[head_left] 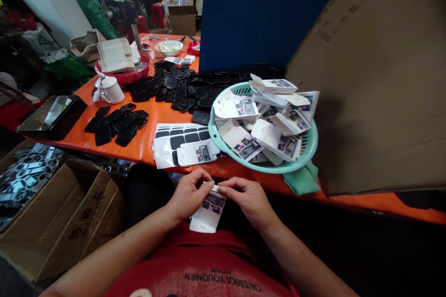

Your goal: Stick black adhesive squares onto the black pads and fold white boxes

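A small white printed carton (pixel 209 211) hangs between my two hands, just past the table's front edge. My left hand (pixel 190 195) pinches its top end from the left. From the right, my right hand (pixel 249 197) pinches the same end between thumb and fingers. The carton's lower flap sticks out toward my body. Beyond my hands, several similar flat cartons (pixel 197 154) lie on white sheets of black stickers (pixel 165 141). A light green plastic basket (pixel 223 148), heaped with more of these cartons, stands to the right of the sheets.
Black plates (pixel 116 123) lie in piles across the orange table (pixel 139 148). A white cup-like container (pixel 110 89) and a red basket (pixel 123 76) stand at the back left. Large cardboard (pixel 379 93) rises on the right. An open carton of metal parts (pixel 28 176) sits low at left.
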`<action>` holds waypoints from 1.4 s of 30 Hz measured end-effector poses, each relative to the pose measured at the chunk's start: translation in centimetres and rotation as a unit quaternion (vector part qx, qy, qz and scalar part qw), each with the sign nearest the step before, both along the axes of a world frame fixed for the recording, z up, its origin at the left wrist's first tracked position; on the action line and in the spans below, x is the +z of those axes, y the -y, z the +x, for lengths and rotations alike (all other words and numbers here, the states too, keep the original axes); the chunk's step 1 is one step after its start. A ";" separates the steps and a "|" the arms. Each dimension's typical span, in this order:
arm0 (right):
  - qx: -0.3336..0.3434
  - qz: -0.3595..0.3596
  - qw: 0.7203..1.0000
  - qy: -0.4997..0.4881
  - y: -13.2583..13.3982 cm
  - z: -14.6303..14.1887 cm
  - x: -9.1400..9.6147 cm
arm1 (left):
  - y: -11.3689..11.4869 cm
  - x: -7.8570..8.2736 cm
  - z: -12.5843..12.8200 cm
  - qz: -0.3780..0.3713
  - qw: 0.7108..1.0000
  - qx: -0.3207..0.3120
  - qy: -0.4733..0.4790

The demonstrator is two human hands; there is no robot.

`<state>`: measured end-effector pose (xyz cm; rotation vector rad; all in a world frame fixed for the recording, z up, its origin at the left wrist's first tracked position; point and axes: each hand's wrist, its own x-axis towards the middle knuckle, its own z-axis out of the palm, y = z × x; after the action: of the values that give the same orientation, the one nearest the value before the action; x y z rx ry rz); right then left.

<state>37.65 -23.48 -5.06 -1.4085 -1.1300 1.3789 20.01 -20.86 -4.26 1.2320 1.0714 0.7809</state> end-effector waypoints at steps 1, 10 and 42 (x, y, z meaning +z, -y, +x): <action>0.001 0.023 1.000 0.015 0.2 0.1 -0.3 | 0.0 -0.3 0.0 -0.005 1.000 0.000 0.000; 0.031 0.201 0.978 0.044 2.9 0.4 -3.3 | 1.5 -2.7 -0.5 0.042 0.999 -0.014 0.024; -0.192 0.276 0.802 0.493 -20.2 6.3 13.2 | -8.7 -1.6 -1.7 0.335 0.800 -0.094 -0.488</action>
<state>43.92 -3.29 8.17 -1.7717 -1.5702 -0.1048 18.34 -12.15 -5.86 2.4699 1.4899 0.3162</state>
